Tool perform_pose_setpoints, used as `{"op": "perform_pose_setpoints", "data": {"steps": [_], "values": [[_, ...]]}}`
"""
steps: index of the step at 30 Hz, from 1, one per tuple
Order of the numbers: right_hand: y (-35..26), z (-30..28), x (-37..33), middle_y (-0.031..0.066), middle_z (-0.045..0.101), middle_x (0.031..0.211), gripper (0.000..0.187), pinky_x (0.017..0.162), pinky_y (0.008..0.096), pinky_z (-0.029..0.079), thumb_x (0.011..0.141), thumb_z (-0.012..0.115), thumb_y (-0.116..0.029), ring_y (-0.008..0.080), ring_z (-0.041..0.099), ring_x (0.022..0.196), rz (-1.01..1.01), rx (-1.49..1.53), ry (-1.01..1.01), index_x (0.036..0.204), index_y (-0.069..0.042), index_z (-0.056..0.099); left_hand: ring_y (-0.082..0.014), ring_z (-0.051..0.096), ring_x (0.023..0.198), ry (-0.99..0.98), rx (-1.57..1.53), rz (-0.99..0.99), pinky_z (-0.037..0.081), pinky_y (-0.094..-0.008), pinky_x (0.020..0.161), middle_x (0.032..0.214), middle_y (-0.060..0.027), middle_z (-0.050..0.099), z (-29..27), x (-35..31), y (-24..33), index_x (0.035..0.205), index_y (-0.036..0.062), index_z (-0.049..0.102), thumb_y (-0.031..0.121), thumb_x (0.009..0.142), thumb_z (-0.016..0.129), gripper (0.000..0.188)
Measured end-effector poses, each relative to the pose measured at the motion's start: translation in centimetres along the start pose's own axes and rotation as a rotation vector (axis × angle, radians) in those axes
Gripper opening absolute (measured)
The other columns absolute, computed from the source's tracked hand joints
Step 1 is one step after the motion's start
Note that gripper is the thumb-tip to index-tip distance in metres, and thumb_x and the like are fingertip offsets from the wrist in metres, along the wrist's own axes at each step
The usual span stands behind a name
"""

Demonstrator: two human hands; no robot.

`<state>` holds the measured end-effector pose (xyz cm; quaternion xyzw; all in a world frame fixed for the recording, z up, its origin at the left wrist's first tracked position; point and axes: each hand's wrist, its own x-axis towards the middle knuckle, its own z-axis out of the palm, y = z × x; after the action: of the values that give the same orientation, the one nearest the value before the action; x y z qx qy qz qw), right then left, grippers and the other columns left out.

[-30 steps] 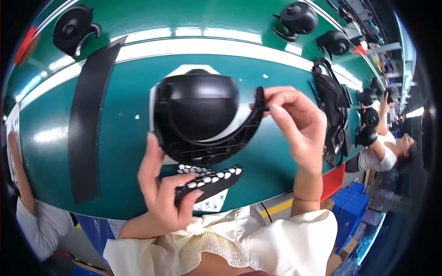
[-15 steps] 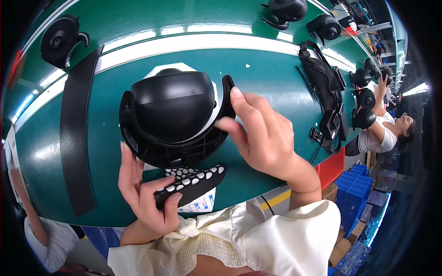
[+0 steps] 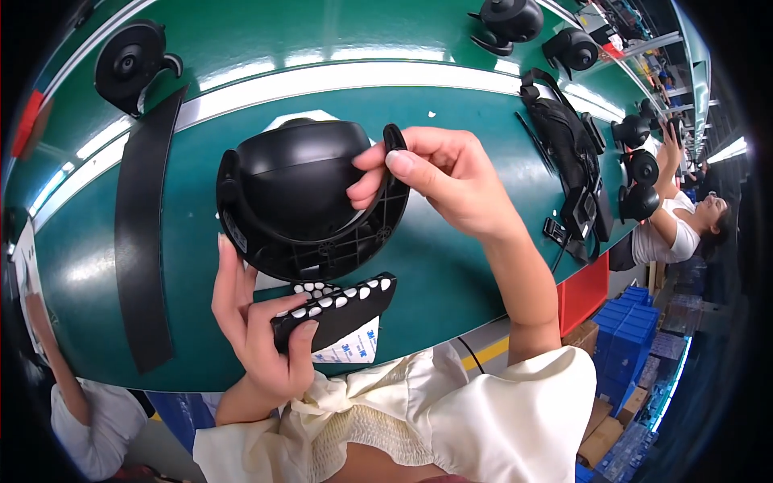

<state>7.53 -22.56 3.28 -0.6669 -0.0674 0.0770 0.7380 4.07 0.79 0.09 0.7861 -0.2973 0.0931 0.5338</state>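
Observation:
A glossy black dome-shaped plastic device (image 3: 302, 181) sits on the green bench in front of me. Its curved frame (image 3: 338, 258), with a ribbed inner face, has an upright prong on either side. The fingers of my right hand (image 3: 459, 181) are pinched around the right prong; whether anything small is between them is hidden. Below, my left hand (image 3: 262, 346) grips a folded black sheet (image 3: 350, 314) with rows of white round dots along its edge, and its fingertips reach the frame's lower left. A white backing paper (image 3: 360, 342) with blue print hangs beneath the sheet.
A long black strip (image 3: 145, 241) lies on the left. At the right are a black bag with straps (image 3: 564, 153) and a small black gadget (image 3: 555, 231). Similar black devices (image 3: 511, 20) stand beyond the white rail (image 3: 346, 76). Co-workers are at both sides; blue crates (image 3: 620, 330) stand lower right.
My right hand has moved up and curled its fingers over the inner side of the right prong. The device has tilted slightly. My left hand still holds the dotted sheet.

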Motion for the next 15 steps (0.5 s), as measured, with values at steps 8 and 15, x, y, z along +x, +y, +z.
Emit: {"op": "perform_pose_setpoints", "data": {"steps": [8, 15], "values": [[-1.1, 2.7, -2.0, 0.0156, 0.054, 0.097, 0.035, 0.067, 0.0348, 0.044, 0.065, 0.066, -0.005, 0.0289, 0.053, 0.086, -0.727, -1.342, 0.502, 0.099, -0.001, 0.057, -0.0208, 0.051, 0.072, 0.089, -0.217, -0.094, 0.042, -0.0276, 0.064, 0.081, -0.0161, 0.055, -0.8, -1.9, 0.6, 0.082, -0.0021, 0.048, 0.006, 0.072, 0.059, 0.017], [-1.1, 6.4, -3.7, 0.0038, 0.055, 0.08, 0.026, 0.057, 0.027, 0.031, 0.065, 0.068, -0.013, 0.0167, 0.05, 0.066, -0.479, -0.793, 0.016, 0.086, -0.005, 0.056, -0.0151, 0.051, 0.07, -0.004, -0.232, 0.002, 0.043, -0.0236, 0.066, 0.092, -0.0168, 0.049, -0.5, -1.1, 1.5, 0.104, -0.0111, 0.033, 0.001, 0.079, 0.048, 0.032]]}}
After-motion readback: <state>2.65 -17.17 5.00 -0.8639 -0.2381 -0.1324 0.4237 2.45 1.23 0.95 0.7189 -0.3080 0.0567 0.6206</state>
